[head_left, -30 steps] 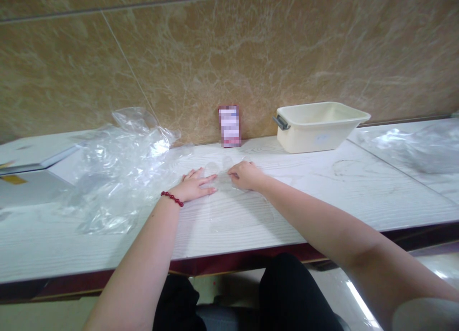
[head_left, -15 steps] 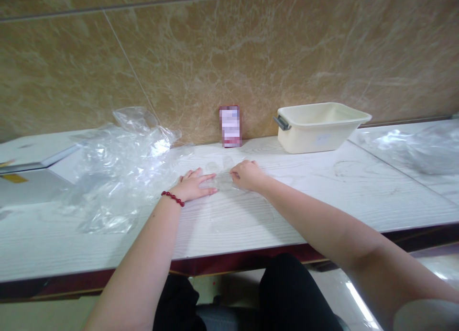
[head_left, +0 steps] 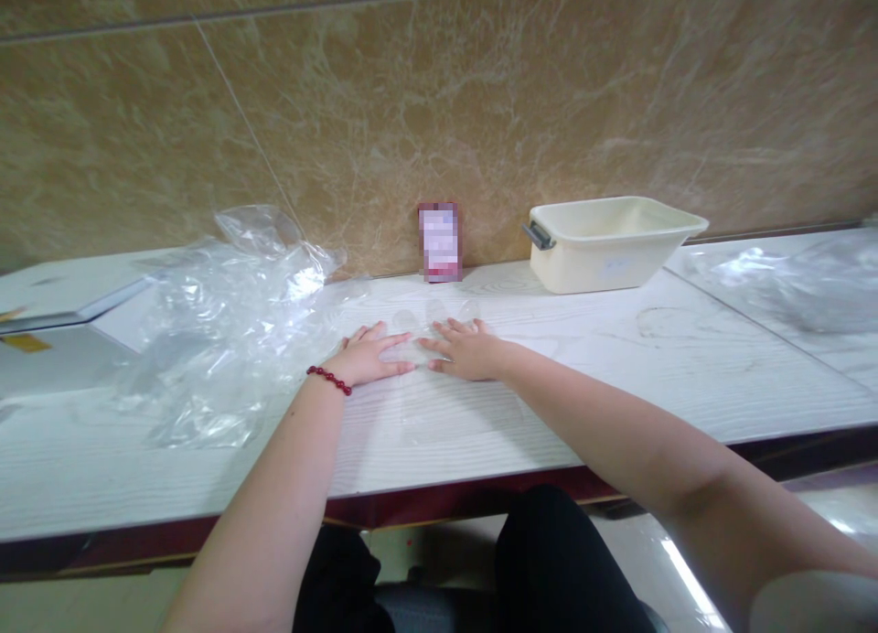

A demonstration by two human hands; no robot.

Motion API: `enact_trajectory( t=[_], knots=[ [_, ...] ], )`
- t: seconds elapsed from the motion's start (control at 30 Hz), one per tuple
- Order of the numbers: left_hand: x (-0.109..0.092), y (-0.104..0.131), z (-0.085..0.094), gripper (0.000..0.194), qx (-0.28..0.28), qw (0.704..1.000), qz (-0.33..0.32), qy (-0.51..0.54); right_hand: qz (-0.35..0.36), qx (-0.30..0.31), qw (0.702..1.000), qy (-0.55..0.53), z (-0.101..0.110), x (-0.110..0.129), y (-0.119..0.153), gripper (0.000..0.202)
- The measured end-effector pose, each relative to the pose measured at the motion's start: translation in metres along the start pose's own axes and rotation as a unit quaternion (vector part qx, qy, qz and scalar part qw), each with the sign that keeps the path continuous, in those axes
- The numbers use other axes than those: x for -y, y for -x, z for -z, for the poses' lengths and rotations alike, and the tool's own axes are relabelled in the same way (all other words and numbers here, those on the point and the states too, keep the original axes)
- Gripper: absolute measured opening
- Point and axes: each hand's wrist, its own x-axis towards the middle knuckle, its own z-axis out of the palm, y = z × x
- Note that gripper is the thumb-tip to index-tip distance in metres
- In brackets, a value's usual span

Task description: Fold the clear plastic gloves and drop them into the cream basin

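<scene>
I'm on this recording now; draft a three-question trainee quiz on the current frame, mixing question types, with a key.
1. True or false: the left hand and right hand both have their fingers spread over clear plastic film.
2. Which container stands to the right of the phone? A: a white box; B: a cream plastic bin; C: a glass jar.
3. Fill in: the red bead bracelet is worn on the ____ wrist.

Key: 1 true; 2 B; 3 left.
</scene>
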Motion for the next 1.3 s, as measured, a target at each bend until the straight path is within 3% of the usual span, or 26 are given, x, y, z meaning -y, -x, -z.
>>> enact_trajectory(
  t=[0.27,0.57,0.73,0.87,1.1,1.2,1.3],
  knots=[
    [-0.001,0.003,0.004,0.082,0.012,1.0,-0.007,-0.003,-0.034,0.013,0.999,-0.01,0.003,-0.003,0.003,0.053],
    [0.003,0.004,0.005,0.086,0.019,1.0,-0.022,0.0,-0.056,-0.061,0.997,0.007,0.001,-0.007,-0.001,0.048],
    [0.003,0.0,0.006,0.066,-0.068,0.996,-0.034,0.037,-0.128,-0.181,0.975,-0.023,0.006,-0.018,-0.004,0.039],
    [0.005,-0.005,0.005,0.057,-0.145,0.987,-0.02,0.066,-0.155,-0.233,0.96,-0.031,0.019,-0.024,-0.002,0.032],
    [-0.001,0.001,0.011,0.041,-0.244,0.965,0.015,0.098,-0.1,-0.248,0.962,-0.06,0.048,-0.02,0.014,0.029],
    [-0.006,0.012,0.019,0.037,-0.261,0.96,-0.02,0.097,-0.034,-0.184,0.982,-0.013,0.047,-0.001,0.047,0.028],
    [-0.011,0.029,0.024,0.036,-0.243,0.963,-0.06,0.096,0.053,-0.131,0.988,0.057,0.035,0.023,0.091,0.026]
  ],
)
